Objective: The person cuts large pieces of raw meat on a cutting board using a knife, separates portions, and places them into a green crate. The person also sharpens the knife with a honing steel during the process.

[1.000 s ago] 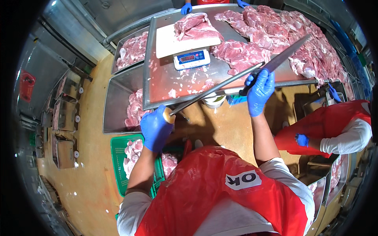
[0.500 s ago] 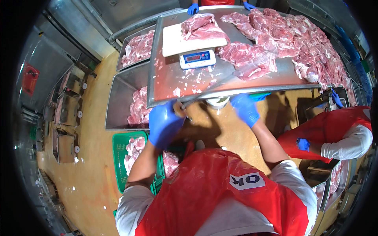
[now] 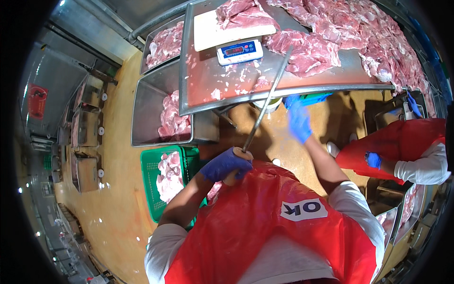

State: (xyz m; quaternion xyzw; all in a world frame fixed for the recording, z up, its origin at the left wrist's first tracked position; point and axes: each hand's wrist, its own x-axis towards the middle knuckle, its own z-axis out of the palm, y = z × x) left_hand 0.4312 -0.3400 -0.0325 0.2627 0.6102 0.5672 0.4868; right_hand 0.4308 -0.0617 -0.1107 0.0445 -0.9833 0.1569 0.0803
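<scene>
My left hand (image 3: pixel 226 165), in a blue glove, is wrapped round the wooden handle of a long honing steel (image 3: pixel 265 106). It is close in front of my red apron, and the rod points up and away, its tip over the steel table (image 3: pixel 203 92). My right hand (image 3: pixel 299 122), also blue-gloved, is just short of the table's near edge. Motion smears its fingers, so I cannot make out anything in them. Beyond the rod's tip lies a slab of raw meat (image 3: pixel 309 54). Another piece of meat (image 3: pixel 246 15) rests on the white board (image 3: pixel 204 35) of a digital scale (image 3: pixel 240 51).
A large meat pile (image 3: pixel 388 42) covers the table's right side. Left of the table stand metal bins (image 3: pixel 149 111) of meat and a green basket (image 3: pixel 150 187) with meat pieces. A white bucket (image 3: pixel 268 105) is below the edge. A co-worker in a red apron (image 3: pixel 378 146) stands at right.
My left hand has drawn back toward my apron, and the honing steel now slants up steeply. My right hand stays near the table edge, still blurred. The whole view has shifted slightly.
</scene>
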